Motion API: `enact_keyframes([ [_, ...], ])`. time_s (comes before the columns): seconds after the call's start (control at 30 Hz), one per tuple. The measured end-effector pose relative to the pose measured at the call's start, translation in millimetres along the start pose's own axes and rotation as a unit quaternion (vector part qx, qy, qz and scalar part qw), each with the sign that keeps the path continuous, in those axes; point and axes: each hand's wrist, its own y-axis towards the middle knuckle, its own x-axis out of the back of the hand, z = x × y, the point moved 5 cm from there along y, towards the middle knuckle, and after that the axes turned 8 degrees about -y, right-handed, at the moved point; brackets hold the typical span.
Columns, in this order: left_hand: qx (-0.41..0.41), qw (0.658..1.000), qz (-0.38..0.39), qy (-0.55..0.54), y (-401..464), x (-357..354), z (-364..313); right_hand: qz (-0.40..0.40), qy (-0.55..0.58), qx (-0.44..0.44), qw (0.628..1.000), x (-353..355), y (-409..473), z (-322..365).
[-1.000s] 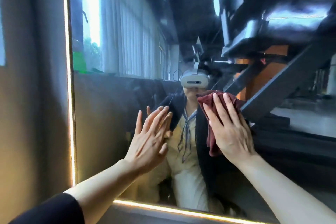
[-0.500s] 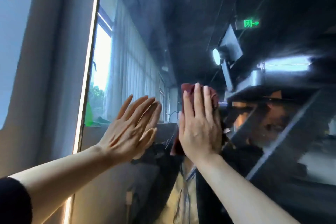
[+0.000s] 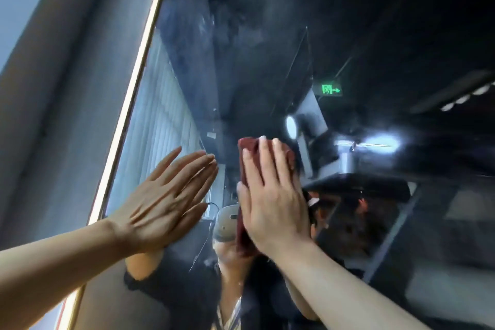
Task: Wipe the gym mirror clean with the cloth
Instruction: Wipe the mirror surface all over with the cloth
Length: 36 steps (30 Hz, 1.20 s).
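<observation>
The gym mirror (image 3: pixel 267 48) fills most of the view, with a lit strip along its left edge. Its upper part looks hazy and smeared. My right hand (image 3: pixel 270 203) lies flat with straight fingers on a dark red cloth (image 3: pixel 247 147), pressing it against the glass near the middle. The cloth shows above the fingertips and along the hand's left side down to the wrist. My left hand (image 3: pixel 166 201) rests flat on the bare glass just left of it, fingers straight and together, holding nothing.
A grey wall (image 3: pixel 59 88) borders the mirror's lit left edge (image 3: pixel 131 104). The glass reflects window blinds, a green exit sign (image 3: pixel 330 89), a round lamp (image 3: pixel 291 127), dark equipment and the person wearing a headset.
Both hands have travelled up the mirror. The right hand slid the cloth from the right middle toward the left and upward, close beside the left hand. The view has tilted upward.
</observation>
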Motion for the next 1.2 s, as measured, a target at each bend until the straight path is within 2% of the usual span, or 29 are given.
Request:
enact_keyframes([
  [0.07, -0.004, 1.000, -0.020, -0.010, 8, 1, 1, 0.010, 0.016, 0.131, 0.991, 0, -4, 12],
  [0.1, -0.007, 1.000, -0.024, -0.008, 10, 2, 3, 0.006, 0.008, 0.154, 0.988, 2, 0, -3],
  [0.13, -0.006, 1.000, -0.028, -0.003, 13, 3, 7, 0.007, -0.013, 0.134, 0.991, 2, 4, -27],
  [0.2, 0.003, 0.999, -0.037, 0.003, 19, 7, 18, 0.014, -0.079, -0.021, 0.997, 1, 15, -93],
  [0.27, 0.020, 0.999, -0.047, 0.010, 25, 12, 28, 0.010, -0.102, -0.196, 0.975, 2, 23, -146],
  [0.33, 0.047, 0.997, -0.054, 0.011, 31, 15, 36, 0.007, -0.071, -0.252, 0.965, -1, 39, -147],
  [0.43, 0.088, 0.994, -0.058, 0.001, 36, 17, 43, -0.031, -0.058, -0.178, 0.982, -7, 70, -82],
  [0.53, 0.096, 0.994, -0.052, -0.006, 32, 17, 40, -0.043, -0.009, -0.010, 0.999, -12, 76, 9],
  [0.63, 0.078, 0.997, -0.024, -0.011, 25, 15, 39, -0.024, 0.036, 0.124, 0.991, -10, 71, 39],
  [0.7, 0.061, 0.998, -0.001, 0.013, 21, 16, 44, -0.029, 0.028, 0.109, 0.993, -11, 77, 12],
  [0.77, 0.060, 0.997, -0.003, 0.039, 19, 21, 55, -0.051, -0.001, -0.031, 0.998, -14, 92, -34],
  [0.83, 0.081, 0.995, -0.019, 0.045, 22, 29, 69, -0.057, -0.010, -0.173, 0.983, -13, 105, -64],
  [0.9, 0.111, 0.992, -0.037, 0.039, 28, 36, 83, -0.070, 0.013, -0.218, 0.973, -11, 121, -60],
  [0.97, 0.133, 0.989, -0.054, 0.025, 40, 41, 95, -0.094, 0.051, -0.157, 0.982, -11, 145, -32],
  [1.03, 0.154, 0.985, -0.075, 0.011, 53, 46, 105, -0.111, 0.106, -0.020, 0.988, -12, 169, 1],
  [1.1, 0.166, 0.982, -0.086, 0.005, 64, 49, 115, -0.164, 0.101, 0.085, 0.977, -11, 184, 16],
  [1.13, 0.169, 0.982, -0.089, 0.000, 68, 50, 121, -0.213, 0.073, 0.089, 0.970, -5, 191, 11],
  [1.17, 0.173, 0.981, -0.090, -0.006, 71, 51, 127, -0.251, 0.041, 0.057, 0.966, 0, 197, -1],
  [1.2, 0.177, 0.980, -0.092, -0.010, 74, 52, 133, -0.243, 0.004, 0.003, 0.970, 4, 201, -14],
])
